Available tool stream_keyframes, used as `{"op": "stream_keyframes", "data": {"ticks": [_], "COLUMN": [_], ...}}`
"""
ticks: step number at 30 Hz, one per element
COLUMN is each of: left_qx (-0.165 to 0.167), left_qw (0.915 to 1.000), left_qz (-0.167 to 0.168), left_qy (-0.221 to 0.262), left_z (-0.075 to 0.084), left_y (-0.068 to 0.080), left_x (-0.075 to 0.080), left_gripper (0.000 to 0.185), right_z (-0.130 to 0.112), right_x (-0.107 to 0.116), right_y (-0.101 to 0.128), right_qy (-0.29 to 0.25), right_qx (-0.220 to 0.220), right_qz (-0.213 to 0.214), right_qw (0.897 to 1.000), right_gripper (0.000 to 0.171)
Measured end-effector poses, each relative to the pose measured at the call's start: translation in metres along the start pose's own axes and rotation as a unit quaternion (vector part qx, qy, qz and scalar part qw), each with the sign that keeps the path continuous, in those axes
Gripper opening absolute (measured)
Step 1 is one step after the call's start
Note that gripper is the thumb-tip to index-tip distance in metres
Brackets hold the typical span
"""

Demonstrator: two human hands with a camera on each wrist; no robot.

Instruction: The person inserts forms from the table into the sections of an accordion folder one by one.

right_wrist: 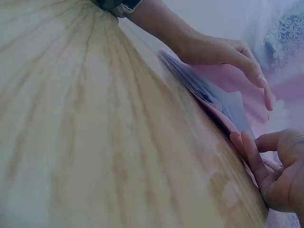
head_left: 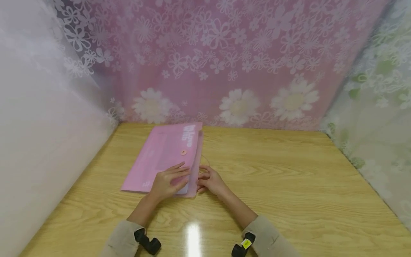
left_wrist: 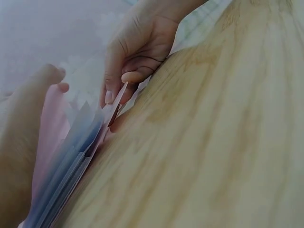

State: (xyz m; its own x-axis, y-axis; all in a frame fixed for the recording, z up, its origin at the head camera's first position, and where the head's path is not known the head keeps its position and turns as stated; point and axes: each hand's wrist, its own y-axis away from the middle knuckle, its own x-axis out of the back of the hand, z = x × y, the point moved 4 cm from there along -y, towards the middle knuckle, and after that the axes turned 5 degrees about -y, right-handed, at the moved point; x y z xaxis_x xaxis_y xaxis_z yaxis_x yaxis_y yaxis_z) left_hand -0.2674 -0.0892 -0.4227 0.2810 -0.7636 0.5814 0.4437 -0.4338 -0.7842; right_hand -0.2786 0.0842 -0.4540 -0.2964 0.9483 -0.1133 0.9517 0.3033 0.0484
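Observation:
A pink document folder (head_left: 160,153) lies on the table, with white lettering and a round button (head_left: 183,152) on its cover. Its right edge gapes, and layered inner sheets (left_wrist: 71,166) show in the left wrist view. My left hand (head_left: 167,182) rests on the cover near that edge, fingers extended. At the same edge, my right hand (head_left: 212,182) pinches the folder's pink flap between thumb and fingers, as seen in the left wrist view. A thin string (head_left: 206,160) loops out from the edge just above the right hand.
The wooden table (head_left: 273,178) extends to the right of the folder. A pink flowered cloth (head_left: 224,71) hangs behind it, with a white wall (head_left: 48,125) at the left and a pale flowered cloth (head_left: 379,142) at the right.

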Motion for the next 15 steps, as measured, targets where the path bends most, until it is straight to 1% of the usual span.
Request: {"op": "stream_keyframes", "data": {"ticks": [3, 7, 12, 15], "left_qx": [0.006, 0.024, 0.041, 0.049], "left_qw": [0.9991, 0.9954, 0.9904, 0.9857], "left_qz": [-0.04, -0.093, -0.132, -0.16], "left_qy": [0.008, 0.009, -0.01, -0.018], "left_z": [-0.0005, 0.0001, -0.0009, -0.0026], "left_y": [-0.0019, -0.0012, 0.0033, 0.0067], "left_x": [-0.0035, -0.006, -0.0079, -0.0102], "left_gripper": [0.04, 0.055, 0.062, 0.069], "right_z": [-0.003, -0.0035, -0.0017, -0.001], "right_x": [0.002, 0.0033, 0.0019, -0.0006], "right_y": [-0.0001, -0.0003, -0.0004, -0.0004], "right_qy": [0.002, 0.0, -0.006, -0.01], "right_qx": [0.004, 0.0, -0.009, -0.012], "right_qz": [0.001, 0.001, -0.002, -0.005], "right_qw": [1.0, 1.0, 1.0, 1.0], "right_gripper": [0.058, 0.058, 0.06, 0.06]}}
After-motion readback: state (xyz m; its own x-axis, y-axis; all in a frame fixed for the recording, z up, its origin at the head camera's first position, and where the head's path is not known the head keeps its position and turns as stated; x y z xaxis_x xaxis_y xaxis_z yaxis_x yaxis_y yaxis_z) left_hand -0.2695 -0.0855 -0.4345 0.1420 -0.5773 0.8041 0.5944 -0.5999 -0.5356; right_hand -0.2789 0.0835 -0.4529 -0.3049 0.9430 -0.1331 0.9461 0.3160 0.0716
